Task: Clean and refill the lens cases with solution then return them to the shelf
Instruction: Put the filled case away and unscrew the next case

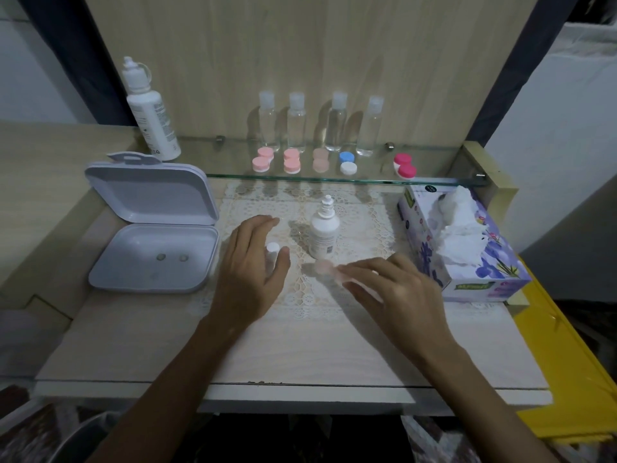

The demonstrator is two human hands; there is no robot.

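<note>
Shelf holds five lens cases, four clear bottles; left hand spread, right hand pinching pink case.

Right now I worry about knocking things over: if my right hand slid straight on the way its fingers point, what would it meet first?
Probably the pale pink lens case already at the right hand fingertips; beyond it, the left hand.
</note>
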